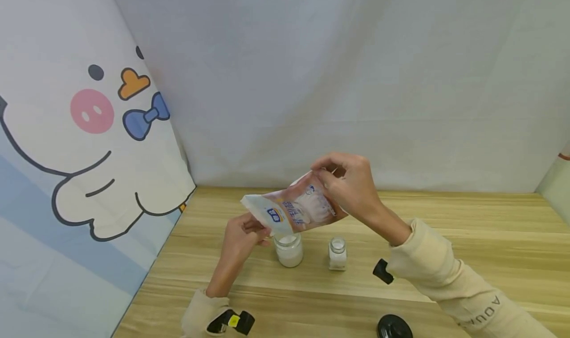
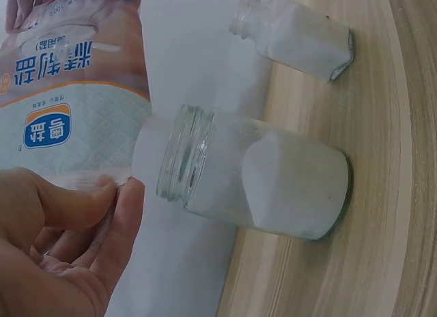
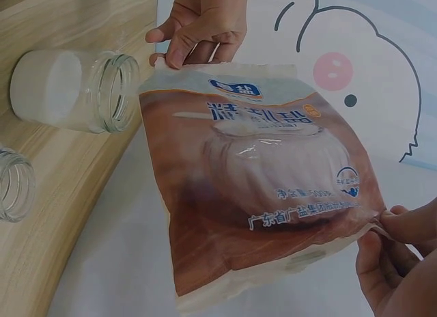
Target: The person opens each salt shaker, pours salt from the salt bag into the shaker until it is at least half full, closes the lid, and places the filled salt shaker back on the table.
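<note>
A brown and pale blue bag of salt is held tilted above the table, its pale end lower and to the left. My left hand pinches a corner of that pale end between thumb and fingers, as the left wrist view shows. My right hand pinches the raised brown end. Right under the pale end stands a wide glass jar, uncapped, with white salt heaped inside. A whitish blur lies between the bag's corner and the jar's mouth. Beside it, a smaller uncapped glass bottle also holds white contents.
A round black lid lies at the front edge of the view on the wooden table. A pale cloth hangs behind the table, and a cartoon-printed cloth hangs on the left.
</note>
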Motion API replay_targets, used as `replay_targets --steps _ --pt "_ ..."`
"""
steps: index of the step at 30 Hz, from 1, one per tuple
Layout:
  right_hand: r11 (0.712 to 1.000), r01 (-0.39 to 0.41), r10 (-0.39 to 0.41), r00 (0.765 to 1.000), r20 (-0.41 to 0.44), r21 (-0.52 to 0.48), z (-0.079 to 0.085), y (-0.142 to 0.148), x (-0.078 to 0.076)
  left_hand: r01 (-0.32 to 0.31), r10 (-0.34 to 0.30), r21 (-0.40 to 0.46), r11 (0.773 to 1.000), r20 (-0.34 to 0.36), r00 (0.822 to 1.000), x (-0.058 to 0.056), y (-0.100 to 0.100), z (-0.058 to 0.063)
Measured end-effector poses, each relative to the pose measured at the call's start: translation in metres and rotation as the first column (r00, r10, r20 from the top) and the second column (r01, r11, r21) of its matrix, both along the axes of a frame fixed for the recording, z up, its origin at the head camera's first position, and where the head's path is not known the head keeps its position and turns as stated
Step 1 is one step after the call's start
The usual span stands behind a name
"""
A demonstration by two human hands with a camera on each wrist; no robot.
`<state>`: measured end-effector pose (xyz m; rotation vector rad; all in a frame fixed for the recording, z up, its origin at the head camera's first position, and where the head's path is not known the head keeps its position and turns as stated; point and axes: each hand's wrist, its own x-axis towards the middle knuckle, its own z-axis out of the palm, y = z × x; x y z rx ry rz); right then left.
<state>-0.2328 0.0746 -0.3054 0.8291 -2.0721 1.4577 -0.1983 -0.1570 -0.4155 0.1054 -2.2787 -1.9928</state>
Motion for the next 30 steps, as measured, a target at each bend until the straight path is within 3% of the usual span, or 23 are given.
replay_targets --steps 30 --pt "0.999 0.045 -0.045 0.999 -0.012 0.023 0.012 -0.010 0.014 0.034 -0.034 0.024 0.999 0.001 0.999 0.007 -0.008 0.007"
